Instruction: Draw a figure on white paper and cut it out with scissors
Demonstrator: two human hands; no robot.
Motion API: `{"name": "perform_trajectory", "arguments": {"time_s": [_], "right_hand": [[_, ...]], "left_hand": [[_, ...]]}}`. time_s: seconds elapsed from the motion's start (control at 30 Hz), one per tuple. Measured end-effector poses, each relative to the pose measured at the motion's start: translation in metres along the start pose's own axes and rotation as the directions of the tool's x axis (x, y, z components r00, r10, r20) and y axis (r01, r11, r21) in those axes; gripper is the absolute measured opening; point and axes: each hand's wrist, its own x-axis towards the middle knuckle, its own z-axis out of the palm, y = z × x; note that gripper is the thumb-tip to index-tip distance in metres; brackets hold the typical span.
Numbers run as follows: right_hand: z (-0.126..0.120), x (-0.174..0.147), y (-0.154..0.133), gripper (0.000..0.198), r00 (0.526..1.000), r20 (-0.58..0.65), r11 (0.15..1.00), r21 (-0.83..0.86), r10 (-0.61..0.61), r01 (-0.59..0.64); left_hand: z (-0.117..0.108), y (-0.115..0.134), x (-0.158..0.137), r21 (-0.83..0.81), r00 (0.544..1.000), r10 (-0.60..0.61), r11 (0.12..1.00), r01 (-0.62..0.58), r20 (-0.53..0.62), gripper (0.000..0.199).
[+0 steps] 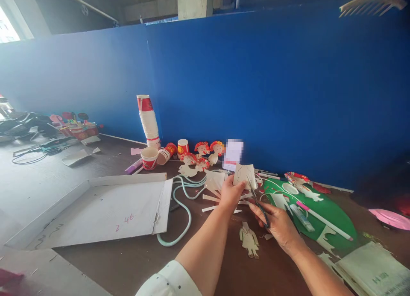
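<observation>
The left hand [232, 191] pinches a drawn-on piece of paper [241, 173] between thumb and fingers, above the worktop [128, 262]. The right hand [272, 223] is curled around the handles of the scissors [259, 201], whose blades meet the paper near its right edge. Below, between the forearms, a cut-out paper figure [249, 241] lies with bare room around its feet; the white tray's edge [164, 206] stands well apart, leftward.

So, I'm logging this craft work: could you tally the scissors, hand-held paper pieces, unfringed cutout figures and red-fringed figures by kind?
Scissors: 1 pair
Hand-held paper pieces: 1
Unfringed cutout figures: 1
Red-fringed figures: 5 visible
Total: 8
</observation>
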Motion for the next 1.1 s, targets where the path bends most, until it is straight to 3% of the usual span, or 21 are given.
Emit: {"name": "perform_trajectory", "arguments": {"time_s": [0.3, 0.57, 1.1], "right_hand": [[0.0021, 0.0, 0.0007, 0.049, 1.0, -0.019, 0.999, 0.029, -0.019, 0.019], [-0.0007, 0.0008, -0.0009, 0.043, 0.999, -0.029, 0.997, 0.067, -0.038, 0.04], [-0.0045, -0.0013, -0.0078, 0.04, 0.999, -0.006, 0.996, 0.076, -0.048, 0.048]], "left_hand": [[0.0004, 0.0043, -0.0015, -0.017, 0.999, -0.039, 0.999, 0.039, 0.015, 0.035], [-0.0026, 0.0066, -0.0044, -0.172, 0.969, -0.133, 0.97, 0.171, 0.209, 0.049], [-0.0049, 0.0007, -0.0017, -0.111, 0.962, -0.111, 0.984, 0.142, 0.248, 0.044]]}}
